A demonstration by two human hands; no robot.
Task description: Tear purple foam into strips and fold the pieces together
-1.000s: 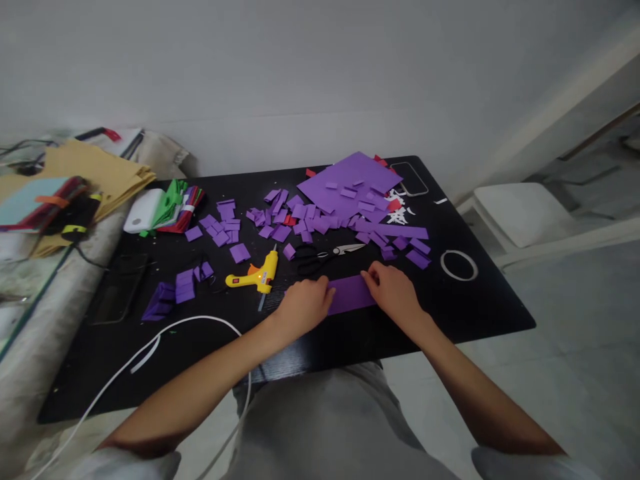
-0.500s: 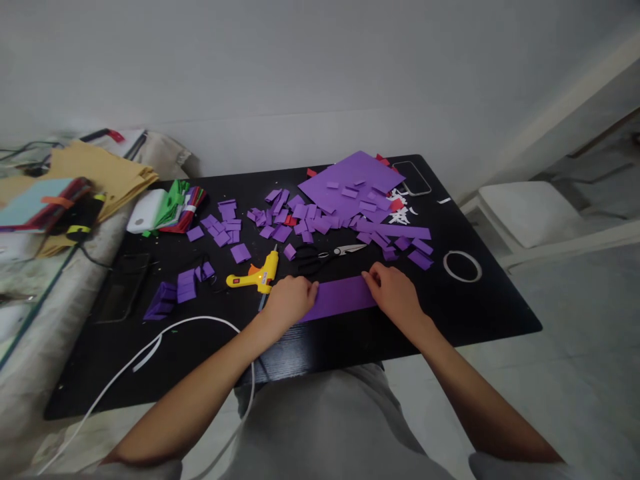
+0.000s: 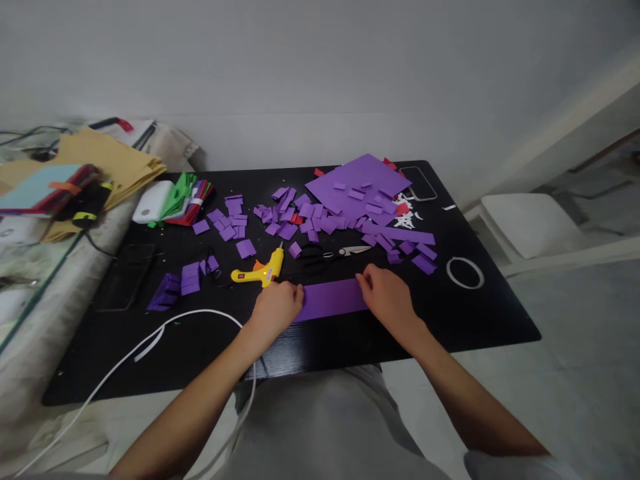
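A purple paper strip (image 3: 333,298) lies across the front of the black table, stretched between both hands. My left hand (image 3: 277,308) is closed on its left end, fingers curled. At the strip's right end, my right hand (image 3: 389,298) pinches the edge between thumb and fingers. Just beyond my left hand is a yellow glue gun (image 3: 261,272), its nozzle pointing away from me. Black-handled scissors (image 3: 340,253) lie behind the strip with the blades to the right. Several small folded purple paper pieces (image 3: 287,231) are scattered farther back.
A large purple sheet (image 3: 357,187) lies at the back, with white scraps (image 3: 407,217) beside it. On the right is a white ring (image 3: 465,273). A white cable (image 3: 200,311) loops over the left front. Folded coloured stacks (image 3: 187,200) sit at back left.
Both hands and the strip have shifted slightly left relative to the glue gun and scissors. Both hands keep their grip, and the whole view has moved a little.
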